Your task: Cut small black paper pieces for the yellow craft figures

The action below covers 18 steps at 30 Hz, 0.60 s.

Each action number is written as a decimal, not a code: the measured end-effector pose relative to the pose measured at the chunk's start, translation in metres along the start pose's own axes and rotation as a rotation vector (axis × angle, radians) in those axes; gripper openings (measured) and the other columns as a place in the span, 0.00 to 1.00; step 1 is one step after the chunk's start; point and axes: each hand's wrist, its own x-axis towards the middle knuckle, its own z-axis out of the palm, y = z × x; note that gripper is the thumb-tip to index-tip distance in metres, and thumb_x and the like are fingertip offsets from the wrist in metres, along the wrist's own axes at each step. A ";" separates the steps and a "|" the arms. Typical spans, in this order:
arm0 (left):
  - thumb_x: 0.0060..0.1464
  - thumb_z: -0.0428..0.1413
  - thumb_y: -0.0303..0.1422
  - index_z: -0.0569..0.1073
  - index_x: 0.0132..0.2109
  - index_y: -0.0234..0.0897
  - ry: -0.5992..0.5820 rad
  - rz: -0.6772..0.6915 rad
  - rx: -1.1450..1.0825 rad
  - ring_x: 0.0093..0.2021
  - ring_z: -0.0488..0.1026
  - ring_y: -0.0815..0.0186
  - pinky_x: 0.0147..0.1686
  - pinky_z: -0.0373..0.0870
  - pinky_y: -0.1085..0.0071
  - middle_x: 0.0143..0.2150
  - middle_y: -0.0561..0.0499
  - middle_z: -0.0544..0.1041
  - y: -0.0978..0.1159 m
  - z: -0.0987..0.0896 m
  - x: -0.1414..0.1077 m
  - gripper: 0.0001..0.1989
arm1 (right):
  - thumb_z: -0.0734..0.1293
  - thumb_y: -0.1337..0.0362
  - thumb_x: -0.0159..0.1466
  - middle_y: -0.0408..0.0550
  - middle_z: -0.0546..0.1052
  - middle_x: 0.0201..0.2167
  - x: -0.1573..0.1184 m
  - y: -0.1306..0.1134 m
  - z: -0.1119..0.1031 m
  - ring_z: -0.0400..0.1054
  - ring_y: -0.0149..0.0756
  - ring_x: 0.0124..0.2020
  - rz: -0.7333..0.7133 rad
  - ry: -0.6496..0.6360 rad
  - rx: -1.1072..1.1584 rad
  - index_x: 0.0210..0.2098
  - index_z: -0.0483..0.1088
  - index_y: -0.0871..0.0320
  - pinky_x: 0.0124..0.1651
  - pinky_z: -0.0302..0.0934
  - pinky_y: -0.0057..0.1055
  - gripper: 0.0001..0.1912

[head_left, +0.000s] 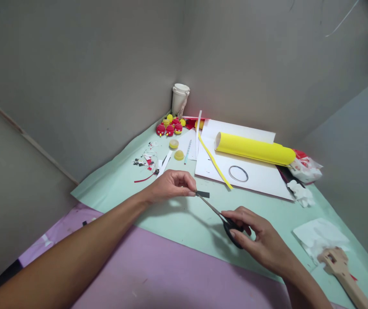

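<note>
My right hand [251,231] is closed round the black handles of a pair of scissors [214,208], whose blades point up and left. At the blade tips, the thumb and fingertips of my left hand [174,186] are pinched together on something small and dark that I cannot make out. A short black paper strip [204,194] shows just behind the tips; whether it lies on the table or is held, I cannot tell. Beyond my left hand are two yellow half-balls [179,155] and paper scraps [148,161].
Red and yellow round ornaments [170,130] cluster by a white cup [180,98]. White sheets [251,184] carry a yellow roll [251,148], a yellow strip [215,162] and a tape ring [238,173]. A pen [187,152] lies left of them. A beige glue gun [340,268] rests at right.
</note>
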 end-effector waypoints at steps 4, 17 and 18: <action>0.44 0.65 0.30 0.75 0.30 0.33 -0.002 -0.011 0.002 0.36 0.72 0.69 0.40 0.68 0.69 0.33 0.51 0.75 0.001 0.000 0.000 0.07 | 0.63 0.65 0.65 0.44 0.68 0.33 -0.001 0.000 0.001 0.65 0.35 0.34 -0.025 0.005 -0.020 0.51 0.70 0.50 0.38 0.61 0.31 0.15; 0.45 0.65 0.30 0.76 0.31 0.33 -0.015 -0.032 0.014 0.37 0.72 0.68 0.41 0.68 0.69 0.33 0.50 0.75 0.002 -0.001 -0.001 0.06 | 0.63 0.67 0.66 0.45 0.71 0.35 -0.005 -0.006 0.002 0.67 0.34 0.35 -0.050 0.063 -0.058 0.52 0.70 0.48 0.34 0.62 0.29 0.16; 0.45 0.65 0.30 0.76 0.31 0.33 -0.015 -0.035 0.015 0.37 0.72 0.68 0.41 0.68 0.69 0.33 0.50 0.75 0.002 -0.001 -0.001 0.07 | 0.63 0.67 0.66 0.45 0.71 0.35 -0.005 -0.007 0.002 0.68 0.34 0.35 -0.052 0.066 -0.061 0.52 0.70 0.49 0.33 0.62 0.28 0.16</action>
